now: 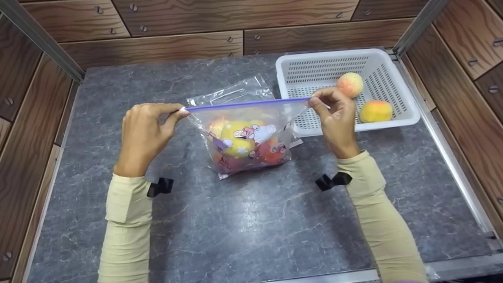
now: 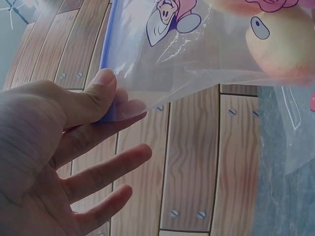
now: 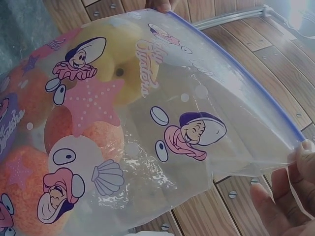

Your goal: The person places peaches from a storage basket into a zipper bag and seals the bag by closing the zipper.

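Note:
A clear zip bag (image 1: pixel 251 137) with cartoon prints and a purple zip edge (image 1: pixel 247 103) holds several yellow, orange and red fruits. Between thumb and fingers, my left hand (image 1: pixel 145 131) pinches the left end of that edge, its other fingers spread in the left wrist view. The opposite end is pinched by my right hand (image 1: pixel 336 118), beside the basket. Stretched between both hands, the zip edge looks straight and pressed together; whether it is sealed I cannot tell. In the right wrist view a yellow fruit (image 3: pixel 123 64) and orange fruits (image 3: pixel 24 191) show through the plastic.
A white perforated basket (image 1: pixel 408 106) stands at the back right with a round peach-like fruit (image 1: pixel 349 85) and a yellow-orange fruit (image 1: pixel 376 111) in it. Another clear plastic bag (image 1: pixel 251 84) lies flat behind the held one. Wood-patterned walls (image 1: pixel 188 15) enclose the grey marbled table (image 1: pixel 235 236).

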Demonstrator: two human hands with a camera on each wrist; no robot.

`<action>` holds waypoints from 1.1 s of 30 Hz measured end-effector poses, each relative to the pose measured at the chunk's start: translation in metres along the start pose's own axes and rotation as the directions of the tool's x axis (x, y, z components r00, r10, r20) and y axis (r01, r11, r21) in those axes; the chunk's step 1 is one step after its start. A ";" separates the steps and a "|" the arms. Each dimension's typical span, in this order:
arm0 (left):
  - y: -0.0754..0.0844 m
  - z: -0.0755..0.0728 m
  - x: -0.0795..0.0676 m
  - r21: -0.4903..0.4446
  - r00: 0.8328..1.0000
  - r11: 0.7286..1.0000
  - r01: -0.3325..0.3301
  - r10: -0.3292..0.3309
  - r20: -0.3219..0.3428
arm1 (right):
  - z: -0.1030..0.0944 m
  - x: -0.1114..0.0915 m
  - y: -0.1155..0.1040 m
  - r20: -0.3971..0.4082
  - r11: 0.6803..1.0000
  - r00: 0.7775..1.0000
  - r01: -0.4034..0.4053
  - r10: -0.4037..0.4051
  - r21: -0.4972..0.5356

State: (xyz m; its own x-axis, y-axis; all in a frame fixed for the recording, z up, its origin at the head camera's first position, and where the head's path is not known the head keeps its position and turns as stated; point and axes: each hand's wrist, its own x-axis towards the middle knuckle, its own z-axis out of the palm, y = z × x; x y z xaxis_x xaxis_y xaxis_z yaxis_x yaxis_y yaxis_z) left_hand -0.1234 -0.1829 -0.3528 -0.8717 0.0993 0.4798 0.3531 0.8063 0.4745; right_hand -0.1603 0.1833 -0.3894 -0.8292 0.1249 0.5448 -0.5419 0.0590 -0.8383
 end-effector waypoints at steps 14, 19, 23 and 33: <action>0.001 0.013 0.004 -0.095 0.987 0.985 -0.147 0.139 -0.086 | -0.006 0.020 -0.027 0.248 0.985 0.959 -0.105 0.137 -0.137; 0.000 0.017 0.004 -0.103 0.982 0.980 -0.169 0.159 -0.105 | 0.024 0.032 -0.049 0.465 0.885 0.884 0.255 -0.049 -0.390; -0.002 0.019 0.002 -0.111 0.979 0.979 -0.173 0.158 -0.132 | 0.052 0.039 -0.059 0.686 0.768 0.720 0.382 0.101 -0.514; 0.001 0.021 -0.009 -0.140 0.983 0.985 -0.099 0.075 -0.166 | 0.080 0.037 -0.053 0.759 0.735 0.639 0.456 0.123 -0.502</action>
State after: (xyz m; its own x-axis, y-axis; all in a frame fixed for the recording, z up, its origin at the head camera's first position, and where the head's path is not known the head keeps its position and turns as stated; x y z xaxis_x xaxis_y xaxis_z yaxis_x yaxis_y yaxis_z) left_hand -0.1223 -0.1707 -0.3718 -0.7742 0.0613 0.6300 0.4815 0.7030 0.5234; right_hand -0.1737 0.1054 -0.3235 -0.7004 -0.6648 0.2598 -0.7073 0.5979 -0.3771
